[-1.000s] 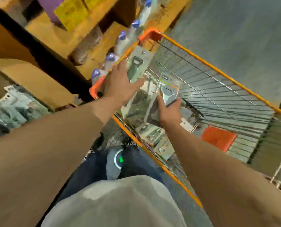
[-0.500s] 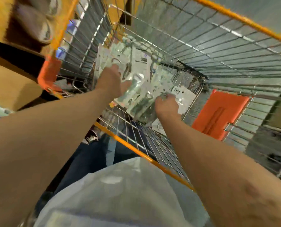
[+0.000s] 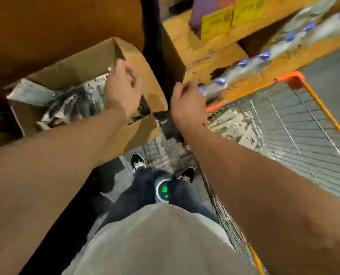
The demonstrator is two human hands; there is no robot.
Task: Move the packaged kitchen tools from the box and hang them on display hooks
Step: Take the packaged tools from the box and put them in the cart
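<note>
To the person's left, the open cardboard box (image 3: 76,66) holds the packaged kitchen tools (image 3: 70,104), heaped every which way.
The left hand (image 3: 121,92) hovers over them, nearer, fingers loosely curled, apparently empty; the right hand (image 3: 187,104), equally loose, hangs beside the box.

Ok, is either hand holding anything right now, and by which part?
Nothing is held: the left hand hangs loose-fingered over the open brown cardboard box, the right hand empty beside it.
</note>
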